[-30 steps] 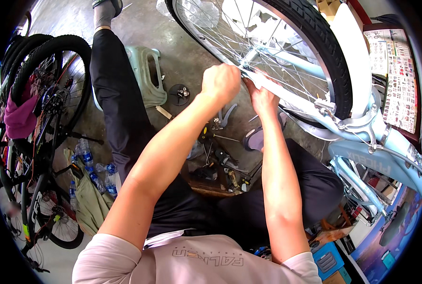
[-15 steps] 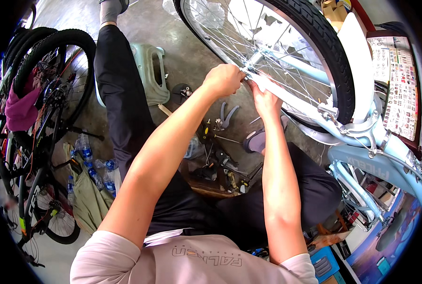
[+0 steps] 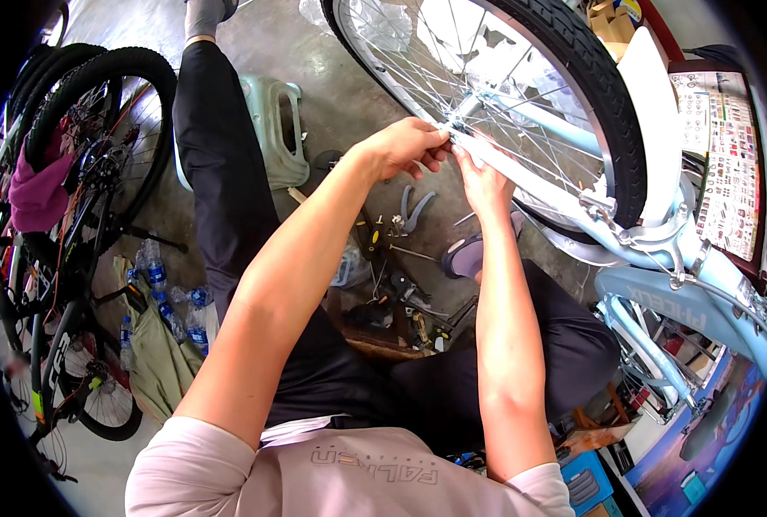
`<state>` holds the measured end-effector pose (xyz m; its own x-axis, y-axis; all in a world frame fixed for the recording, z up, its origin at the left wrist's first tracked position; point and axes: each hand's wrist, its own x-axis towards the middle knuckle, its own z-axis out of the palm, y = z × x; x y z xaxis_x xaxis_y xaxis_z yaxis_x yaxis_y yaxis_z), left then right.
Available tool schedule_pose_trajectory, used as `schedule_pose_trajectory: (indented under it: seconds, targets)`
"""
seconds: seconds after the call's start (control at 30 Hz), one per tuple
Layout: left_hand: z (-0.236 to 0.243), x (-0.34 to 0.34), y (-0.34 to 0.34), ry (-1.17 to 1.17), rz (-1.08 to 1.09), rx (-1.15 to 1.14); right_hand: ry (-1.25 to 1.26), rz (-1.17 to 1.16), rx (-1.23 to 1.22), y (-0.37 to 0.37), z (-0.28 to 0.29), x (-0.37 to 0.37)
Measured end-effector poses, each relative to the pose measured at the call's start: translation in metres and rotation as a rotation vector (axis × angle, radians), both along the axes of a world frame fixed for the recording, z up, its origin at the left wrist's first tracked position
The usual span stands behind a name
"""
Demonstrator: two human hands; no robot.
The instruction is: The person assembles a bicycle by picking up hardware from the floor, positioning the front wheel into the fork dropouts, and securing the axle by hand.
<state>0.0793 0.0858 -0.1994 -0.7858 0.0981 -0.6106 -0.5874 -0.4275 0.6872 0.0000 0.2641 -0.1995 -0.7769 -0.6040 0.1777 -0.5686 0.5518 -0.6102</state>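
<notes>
wears a pale pinkish-grey t-shirt [image 3: 314, 493] with short sleeves [image 3: 192, 457] and thin outlined lettering [image 3: 375, 467] across the chest, pairs it with long, plain black trousers [image 3: 228, 155], grey socks [image 3: 201, 19] and dark footwear [image 3: 229, 8].

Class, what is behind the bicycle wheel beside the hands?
Visible there: a pale blue frame tube, crumpled clear plastic and white material. Whatever lies behind the tyre and hub is covered.

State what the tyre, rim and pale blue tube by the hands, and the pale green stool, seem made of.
Tyre: matte black rubber, by its moulded tread.
Rim: probably bare metal, aluminium or steel; silvery with a sheen.
Pale blue tube: likely glossy painted metal; smooth colour, bright highlight; which metal stays unclear.
Pale green stool: apparently moulded plastic, slightly glossy, with rounded edges.
</notes>
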Motion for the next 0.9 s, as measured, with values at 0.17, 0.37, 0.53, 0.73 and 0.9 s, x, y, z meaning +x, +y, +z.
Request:
schedule_pose_trajectory:
  seconds: [0.17,0.37,0.53,0.73,0.9]
  targets:
    - [0.021,-0.010,0.022,0.052,-0.370,-1.338,0.031,-0.009,0.067,-0.003,0.001,0.001]
    - [0.030,-0.003,0.043,0.158,-0.355,-1.633,0.045,-0.009,0.050,0.002,-0.003,-0.003]
    - [0.015,-0.006,-0.013,-0.079,-0.027,-0.125,0.124,0.019,0.077,-0.001,-0.002,-0.002]
    - [0.015,-0.015,0.002,-0.037,-0.152,-0.515,0.017,-0.039,0.098,-0.002,-0.003,0.000]
    - [0.037,-0.013,0.040,0.093,-0.388,-1.561,0.022,-0.036,0.150,0.002,0.002,-0.003]
